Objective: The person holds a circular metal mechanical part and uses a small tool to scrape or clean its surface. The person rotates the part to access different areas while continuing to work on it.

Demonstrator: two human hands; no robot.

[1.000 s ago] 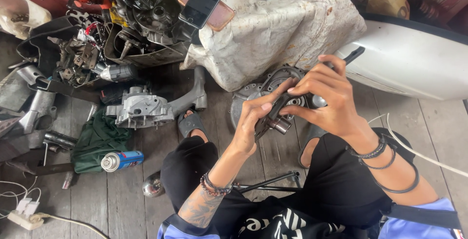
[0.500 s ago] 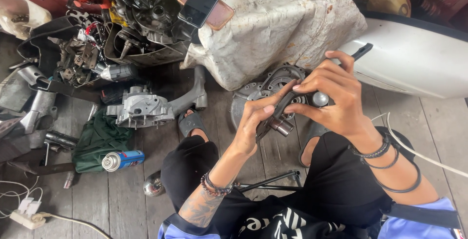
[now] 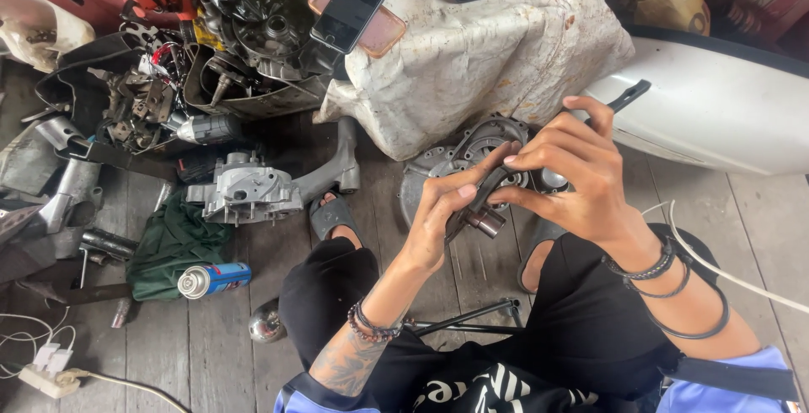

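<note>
Grey floorboards lay below; both the left hand [image 3: 447, 215] and right hand [image 3: 573, 173] pinched a stiff, probably oily metal bracket [image 3: 484, 206] by its ends.

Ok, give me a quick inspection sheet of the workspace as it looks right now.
Surface: grey wooden plank floor.
Job's things: small dark metal part, held up in both hands above a round engine cover.
Clutter: engine casing, green rag, spray can, pile of engine parts, two phones on a cloth-covered block.
Grippers: left hand and right hand both grip the part.
Cables: power strip with cord; white cable at right.
Surroundings: white body panel.
</note>
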